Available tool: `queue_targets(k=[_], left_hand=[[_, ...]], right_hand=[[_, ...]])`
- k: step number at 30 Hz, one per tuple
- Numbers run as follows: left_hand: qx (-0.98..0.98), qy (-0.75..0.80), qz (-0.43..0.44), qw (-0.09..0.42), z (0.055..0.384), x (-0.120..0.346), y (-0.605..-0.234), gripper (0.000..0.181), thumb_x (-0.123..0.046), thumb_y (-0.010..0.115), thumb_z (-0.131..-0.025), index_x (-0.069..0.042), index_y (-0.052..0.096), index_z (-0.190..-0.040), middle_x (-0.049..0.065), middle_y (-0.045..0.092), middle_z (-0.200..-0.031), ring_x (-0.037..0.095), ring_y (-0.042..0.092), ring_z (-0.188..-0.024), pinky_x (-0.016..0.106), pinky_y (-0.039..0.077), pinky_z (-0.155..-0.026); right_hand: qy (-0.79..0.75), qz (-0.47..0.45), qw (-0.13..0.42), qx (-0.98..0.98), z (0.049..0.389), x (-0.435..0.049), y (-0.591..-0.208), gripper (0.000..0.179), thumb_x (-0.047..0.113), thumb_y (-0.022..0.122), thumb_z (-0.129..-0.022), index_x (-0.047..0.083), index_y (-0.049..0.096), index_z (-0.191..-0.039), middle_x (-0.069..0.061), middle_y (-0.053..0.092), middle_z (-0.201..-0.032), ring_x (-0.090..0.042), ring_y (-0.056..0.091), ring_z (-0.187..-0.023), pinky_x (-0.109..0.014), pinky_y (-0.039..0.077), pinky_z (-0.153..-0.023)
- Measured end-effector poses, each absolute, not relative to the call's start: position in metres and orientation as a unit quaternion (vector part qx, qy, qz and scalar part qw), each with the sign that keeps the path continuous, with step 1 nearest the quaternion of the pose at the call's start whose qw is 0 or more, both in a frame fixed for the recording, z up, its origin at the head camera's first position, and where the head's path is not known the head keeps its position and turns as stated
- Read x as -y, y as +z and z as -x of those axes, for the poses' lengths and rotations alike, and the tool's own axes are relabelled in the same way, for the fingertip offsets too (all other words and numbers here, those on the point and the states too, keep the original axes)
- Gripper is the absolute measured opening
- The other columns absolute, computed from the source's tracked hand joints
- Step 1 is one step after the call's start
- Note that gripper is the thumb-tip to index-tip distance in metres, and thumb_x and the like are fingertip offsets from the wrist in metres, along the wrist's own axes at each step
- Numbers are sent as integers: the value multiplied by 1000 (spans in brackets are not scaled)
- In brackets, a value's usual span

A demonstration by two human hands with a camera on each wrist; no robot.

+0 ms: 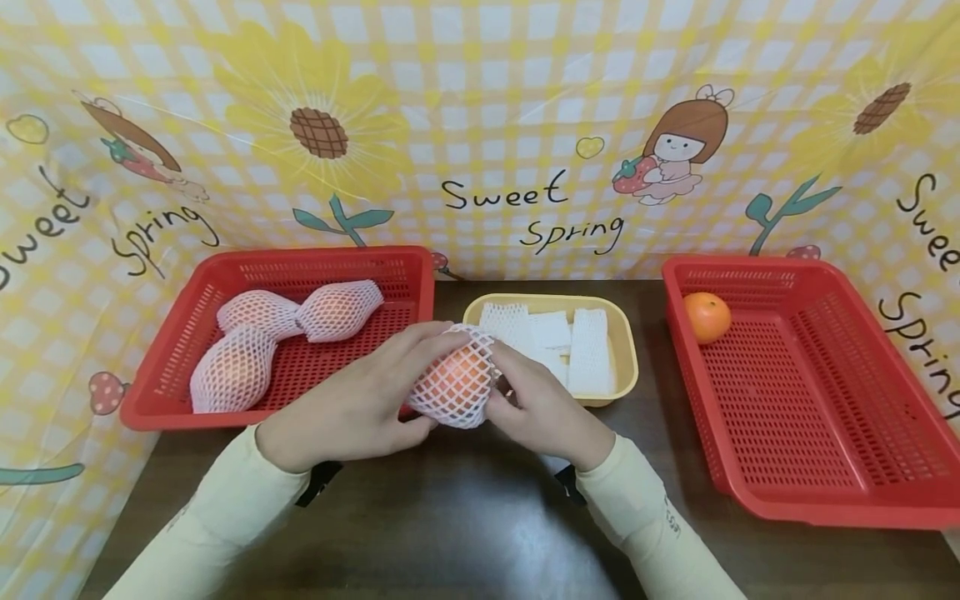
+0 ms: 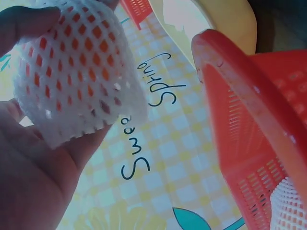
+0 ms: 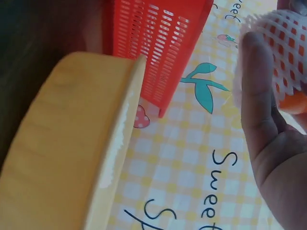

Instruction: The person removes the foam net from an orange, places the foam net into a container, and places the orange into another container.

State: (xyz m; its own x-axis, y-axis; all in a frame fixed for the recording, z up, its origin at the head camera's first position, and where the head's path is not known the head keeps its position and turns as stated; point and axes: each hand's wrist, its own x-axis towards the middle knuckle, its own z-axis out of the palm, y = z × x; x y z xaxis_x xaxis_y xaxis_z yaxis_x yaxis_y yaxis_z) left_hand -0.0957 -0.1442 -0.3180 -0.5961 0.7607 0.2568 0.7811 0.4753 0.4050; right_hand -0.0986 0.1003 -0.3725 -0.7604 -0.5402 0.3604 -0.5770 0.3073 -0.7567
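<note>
Across the back, yellow checked cloth [image 1: 480, 108] printed with flowers and lettering. Far left, on the dark table [image 1: 480, 533], a red basket [image 1: 405, 271] with slotted walls. Inside it, three pieces of fruit in white foam netting: one at the back left [image 1: 255, 315], one touching it on the right [image 1: 341, 310], one nearer the front [image 1: 231, 371].

Next, in front of that basket's near right side, the left hand [image 1: 348, 408], cream sleeve [image 1: 217, 500] behind it. Fingers curved over the top left of the netted orange [image 1: 453, 387], thumb lower down, spread about as wide as the fruit and gripping it.

At centre, between both hands, that same netted orange; loose net edge [image 2: 72, 136] past the fruit in the left wrist view, a patch of bare peel [image 3: 293, 103] beyond the net in the right wrist view.

To its right, the right hand [image 1: 551, 408], thumb and fingers bent and holding the net's right side. Just behind, partly covered, a yellow tray [image 1: 626, 358] of flat white nets [image 1: 588, 350].

Far right, a second red basket [image 1: 817, 271], with one bare orange [image 1: 707, 317] near its back left corner.
</note>
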Motion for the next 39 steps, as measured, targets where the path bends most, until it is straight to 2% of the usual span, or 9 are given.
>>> queue_targets(k=[2,5,9,15,20,25,32,35,39], left_hand=[[856,-254,450,16,96,144,-318,89,-14,77,-82,-17,29,-157,4,37,-152,16,39,-135,38,37,-108],[852,-266,451,3,97,145,-320,91,-13,76,-83,-18,26,-158,2,36,-152,14,39,-136,37,37,-109],[852,-272,448,-10,99,145,-323,91,-15,77,-85,-18,24,-159,3,36,-153,16,41,-136,39,39,-107],[864,-260,431,-11,103,149,-326,90,-22,79,-88,-20,24,-160,1,40,-150,14,45,-131,40,44,-104],[874,-251,416,-5,105,152,-325,91,-24,82,-86,-18,27,-158,2,46,-145,14,48,-127,41,44,-103],[881,-240,408,2,107,154,-327,84,-27,82,-88,-16,33,-156,3,50,-139,15,51,-123,42,44,-102],[898,-216,384,17,108,155,-330,64,-28,78,-91,-15,49,-147,5,55,-136,18,55,-116,43,47,-98],[902,-210,377,33,109,155,-330,57,-25,76,-91,-12,55,-142,6,59,-133,20,56,-116,44,48,-97],[903,-214,368,61,110,155,-331,48,-22,77,-90,-10,61,-134,5,64,-123,20,59,-112,44,50,-94]], right_hand=[[484,-353,19,800,99,-101,-375,42,5,54,-90,10,54,-132,1,58,-115,-11,57,-89,-32,52,-76],[484,-363,34,795,99,-102,-378,43,5,53,-88,9,56,-131,1,57,-118,-10,57,-94,-29,51,-81],[487,-361,63,793,99,-103,-381,49,5,55,-84,10,57,-132,0,57,-124,-13,54,-101,-32,48,-85],[526,-335,75,778,100,-105,-386,54,1,58,-82,9,58,-136,-4,60,-127,-16,58,-96,-31,54,-78],[543,-322,83,771,101,-109,-391,56,-4,61,-82,2,58,-138,-12,58,-136,-20,62,-100,-31,57,-77],[547,-306,93,774,101,-112,-396,58,-7,63,-80,-3,57,-138,-17,58,-139,-22,65,-85,-31,57,-73],[581,-273,93,761,100,-114,-397,63,-12,59,-79,7,58,-139,-7,60,-136,-20,63,-83,-29,54,-70],[609,-248,74,750,98,-115,-396,67,-14,58,-80,13,57,-141,-6,60,-132,-20,64,-74,-31,56,-65],[674,-208,36,708,96,-115,-396,70,-16,54,-81,15,54,-144,-12,58,-125,-24,64,-59,-41,58,-58]])
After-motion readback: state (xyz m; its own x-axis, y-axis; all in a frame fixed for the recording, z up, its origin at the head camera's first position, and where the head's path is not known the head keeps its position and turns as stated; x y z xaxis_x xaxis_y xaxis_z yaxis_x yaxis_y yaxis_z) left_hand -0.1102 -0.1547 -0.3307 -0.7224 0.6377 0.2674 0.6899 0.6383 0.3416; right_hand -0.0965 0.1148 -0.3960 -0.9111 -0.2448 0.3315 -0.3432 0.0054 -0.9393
